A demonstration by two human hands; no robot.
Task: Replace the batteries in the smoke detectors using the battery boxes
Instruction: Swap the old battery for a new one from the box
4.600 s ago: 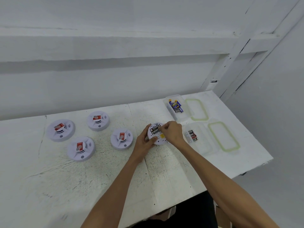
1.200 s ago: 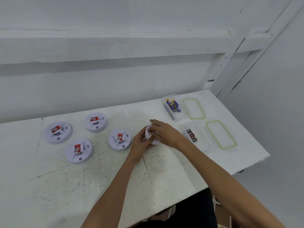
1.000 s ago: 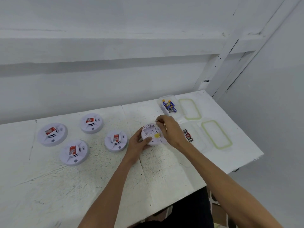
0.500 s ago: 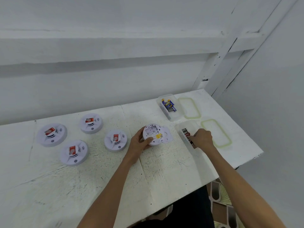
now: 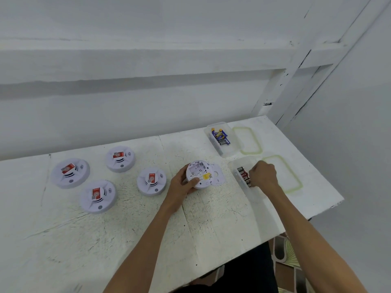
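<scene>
My left hand [image 5: 182,182] grips an upturned white smoke detector [image 5: 200,173] on the table; its battery compartment faces up and looks empty. The detector's loose white base plate [image 5: 219,176] lies just to its right. My right hand [image 5: 263,175] reaches into the near clear battery box [image 5: 237,164], fingers curled down onto the red-and-black batteries [image 5: 243,176]; whether it holds one is hidden. The far clear box [image 5: 220,125] holds blue batteries [image 5: 221,136].
Several more smoke detectors sit face up to the left, the nearest [image 5: 151,181] close to my left wrist. Two clear lids with green seals [image 5: 257,144] [image 5: 295,179] lie right of the boxes. The table's right edge [image 5: 330,199] is near the lids.
My right hand took the batteries out of the detector, swung right to the near box and now sits slightly deeper in it. My left hand keeps holding the detector.
</scene>
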